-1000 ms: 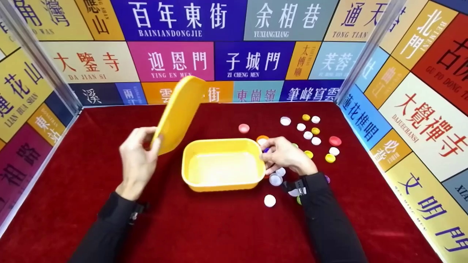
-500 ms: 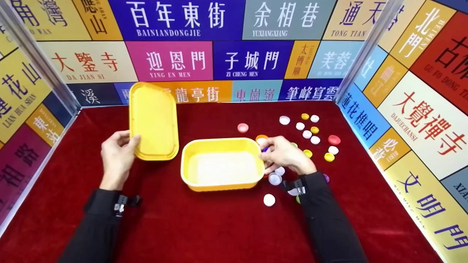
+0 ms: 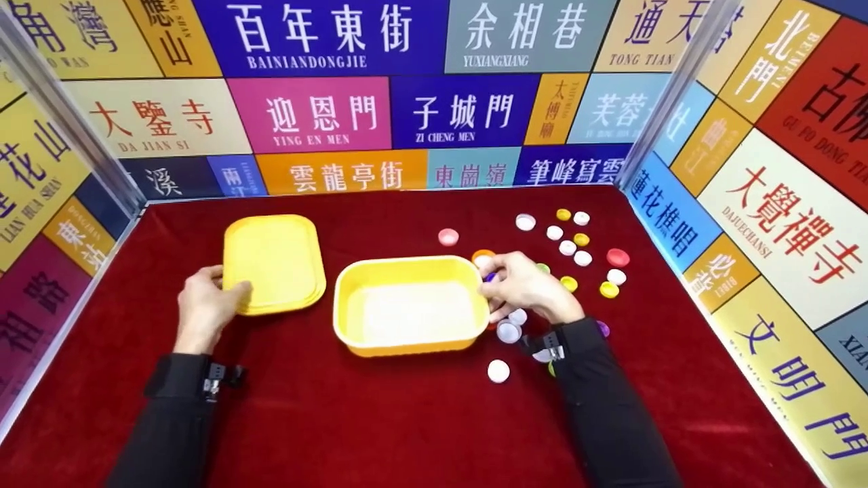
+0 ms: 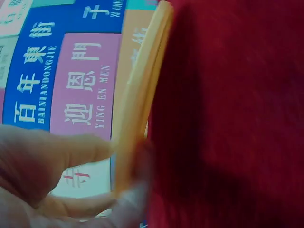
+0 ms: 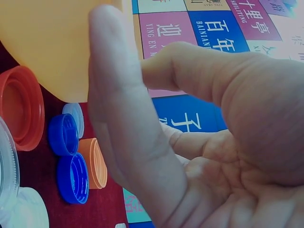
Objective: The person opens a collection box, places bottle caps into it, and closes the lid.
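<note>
My left hand (image 3: 207, 305) pinches the near left corner of a flat yellow lid (image 3: 274, 261), thumb on top and fingers underneath. In the left wrist view the lid (image 4: 137, 99) shows edge-on, close over the red cloth with a dark shadow beside it. To its right stands an uncovered yellow plastic box (image 3: 346, 308) with nothing inside. My right hand (image 3: 529, 288) holds that box at its right end, thumb and fingers at the outer wall. Seen from the right wrist, one finger lies along the box wall (image 5: 47, 47) and hides the thumb's tip.
Coloured bottle caps lie scattered on the red cloth (image 3: 407, 420) to the right, some under the right hand, like the blue cap (image 5: 72, 178) and the red cap (image 5: 21, 108). One white cap (image 3: 498, 371) sits nearer the front. Printed panels (image 3: 325, 112) wall the back and sides.
My left hand has carried the lid left, away from over the box's edge, and tipped it from upright down toward the cloth. The right hand and box stay in place.
</note>
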The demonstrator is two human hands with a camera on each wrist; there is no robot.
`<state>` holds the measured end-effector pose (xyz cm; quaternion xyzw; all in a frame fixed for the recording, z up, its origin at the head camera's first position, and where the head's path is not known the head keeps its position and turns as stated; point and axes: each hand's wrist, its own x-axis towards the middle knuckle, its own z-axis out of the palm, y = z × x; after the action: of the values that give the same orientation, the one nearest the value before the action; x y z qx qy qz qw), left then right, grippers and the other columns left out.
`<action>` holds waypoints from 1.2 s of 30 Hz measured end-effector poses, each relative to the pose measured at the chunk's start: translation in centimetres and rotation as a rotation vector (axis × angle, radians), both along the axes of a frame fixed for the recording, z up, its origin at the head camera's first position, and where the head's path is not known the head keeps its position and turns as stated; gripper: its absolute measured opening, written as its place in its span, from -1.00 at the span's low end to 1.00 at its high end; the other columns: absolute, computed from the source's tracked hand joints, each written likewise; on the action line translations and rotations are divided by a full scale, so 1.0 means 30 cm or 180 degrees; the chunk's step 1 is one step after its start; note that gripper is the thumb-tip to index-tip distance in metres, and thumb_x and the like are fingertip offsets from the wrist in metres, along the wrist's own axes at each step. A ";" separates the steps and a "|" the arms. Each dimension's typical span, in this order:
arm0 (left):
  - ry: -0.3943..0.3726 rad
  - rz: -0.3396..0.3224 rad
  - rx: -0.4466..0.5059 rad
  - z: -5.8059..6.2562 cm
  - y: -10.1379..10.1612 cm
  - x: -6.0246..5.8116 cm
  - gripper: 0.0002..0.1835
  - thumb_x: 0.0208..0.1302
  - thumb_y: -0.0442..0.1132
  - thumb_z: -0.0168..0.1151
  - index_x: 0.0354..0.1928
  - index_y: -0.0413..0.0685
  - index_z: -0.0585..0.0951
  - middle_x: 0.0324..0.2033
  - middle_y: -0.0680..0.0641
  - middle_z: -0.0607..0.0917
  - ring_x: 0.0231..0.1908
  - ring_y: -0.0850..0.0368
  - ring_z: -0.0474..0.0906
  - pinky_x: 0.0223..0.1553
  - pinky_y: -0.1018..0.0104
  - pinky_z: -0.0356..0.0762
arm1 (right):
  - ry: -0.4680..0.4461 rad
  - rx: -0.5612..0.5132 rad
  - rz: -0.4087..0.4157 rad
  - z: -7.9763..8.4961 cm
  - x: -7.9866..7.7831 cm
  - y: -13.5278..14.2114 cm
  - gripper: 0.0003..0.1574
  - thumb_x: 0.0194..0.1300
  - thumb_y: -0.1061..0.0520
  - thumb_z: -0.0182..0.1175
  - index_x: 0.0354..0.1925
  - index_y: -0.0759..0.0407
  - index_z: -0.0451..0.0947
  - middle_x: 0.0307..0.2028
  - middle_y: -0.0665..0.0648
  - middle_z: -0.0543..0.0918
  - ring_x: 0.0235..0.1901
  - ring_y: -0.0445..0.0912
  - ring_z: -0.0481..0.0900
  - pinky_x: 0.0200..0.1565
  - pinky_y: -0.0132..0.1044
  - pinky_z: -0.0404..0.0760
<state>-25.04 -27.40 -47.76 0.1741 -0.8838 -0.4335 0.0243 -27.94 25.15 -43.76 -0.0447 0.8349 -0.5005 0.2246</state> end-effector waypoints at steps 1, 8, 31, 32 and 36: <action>-0.0004 -0.0080 -0.0170 -0.003 0.002 0.002 -0.19 0.61 -0.12 0.34 0.70 -0.47 0.39 0.51 -0.56 0.62 0.43 -0.39 0.66 0.35 0.02 0.75 | 0.0006 0.0012 -0.0001 0.001 0.000 0.000 -0.59 0.57 0.26 0.38 0.27 0.39 0.60 -0.27 0.22 0.73 -0.47 -0.04 0.83 -0.25 -0.11 0.94; 0.0552 -0.0296 -0.0726 0.000 0.081 0.025 -0.29 0.56 -0.16 0.42 0.53 -0.56 0.55 0.40 -0.68 0.59 0.44 -0.68 0.48 0.55 -0.46 0.46 | -0.0027 0.0020 0.0005 0.006 0.000 0.001 -0.54 0.59 0.24 0.38 0.32 0.42 0.58 -0.24 0.24 0.74 -0.45 -0.03 0.84 -0.22 -0.08 0.95; 0.0725 -0.1263 -0.0051 -0.018 0.458 0.118 -0.26 0.47 -0.40 0.32 0.69 -0.32 0.50 0.16 -0.36 0.83 -0.12 -0.09 0.81 -0.42 0.34 0.76 | -0.0063 0.0026 0.0012 0.003 -0.004 0.000 -0.54 0.60 0.25 0.37 0.33 0.42 0.57 -0.25 0.23 0.73 -0.44 -0.04 0.84 -0.25 -0.13 0.94; 0.0736 -0.1253 -0.0084 -0.018 0.458 0.117 -0.26 0.47 -0.39 0.32 0.68 -0.31 0.50 0.15 -0.36 0.83 -0.12 -0.09 0.80 -0.42 0.34 0.75 | -0.0059 0.0016 0.0009 0.005 -0.005 0.001 -0.54 0.60 0.25 0.37 0.33 0.42 0.57 -0.25 0.23 0.73 -0.45 -0.04 0.84 -0.26 -0.13 0.94; 0.0769 -0.1245 -0.0121 -0.021 0.459 0.116 -0.26 0.47 -0.40 0.33 0.68 -0.31 0.50 0.14 -0.35 0.82 -0.12 -0.09 0.80 -0.42 0.36 0.74 | -0.0048 -0.0021 0.0032 0.004 -0.009 0.004 -0.53 0.59 0.24 0.38 0.32 0.43 0.57 -0.27 0.22 0.75 -0.45 -0.05 0.85 -0.27 -0.16 0.93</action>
<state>-21.56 -13.62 -48.38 -0.0542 -0.8994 -0.4309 0.0486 -28.20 25.28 -43.64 -0.0459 0.8313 -0.5024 0.2333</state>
